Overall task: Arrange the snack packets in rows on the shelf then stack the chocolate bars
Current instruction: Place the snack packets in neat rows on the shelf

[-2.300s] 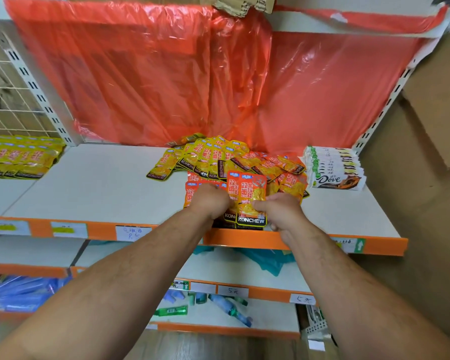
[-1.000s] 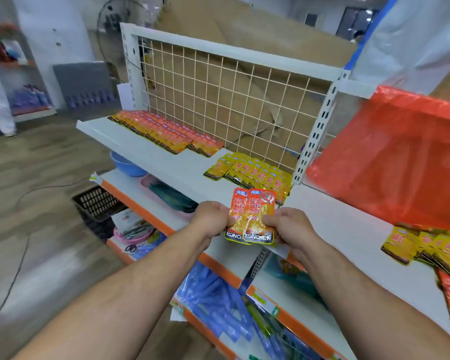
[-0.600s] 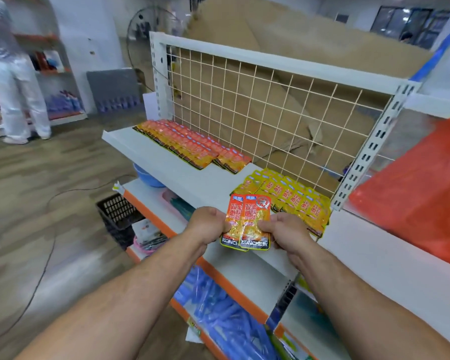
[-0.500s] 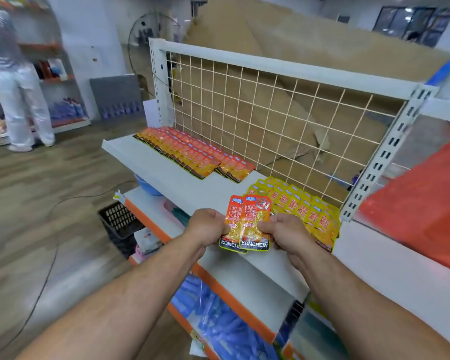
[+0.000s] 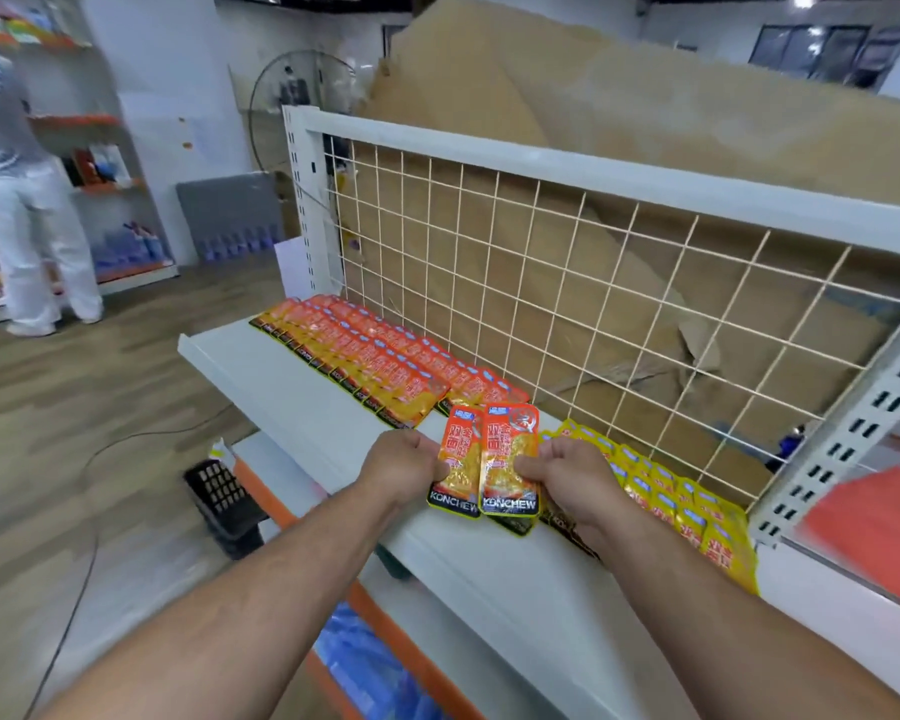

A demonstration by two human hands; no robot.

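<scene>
"Holding what, there?"

"A small fan of glossy orange-and-yellow foil snack packets, with KONCHEW lettered along the dark bottom band. My left hand pinches the fan's left edge, thumb on the front and fingers curled in. My right hand pinches the right edge the same way. I cannot tell how many packets lie behind the two front ones."

"Where is that, going by the white wire-grid back panel?"

"Out in front of it, raised over the front half of the flat white metal shelf. At the panel's foot, to the left, lie the overlapped rows of orange packets. To the right lies the row of yellow packets, running under my right wrist. My fan hangs in front of the spot where the two colours meet."

"How will they handle?"

"I judge them very light, thin and floppy, with slick film that lets one packet slide off the next. The middles look a little puffed. So I would hold them by the flat side seams with my thumbs pressing the fan together, then lay them down flat, each lapping the one before."

"And the chocolate bars?"

"They are nowhere in view from here."
</scene>
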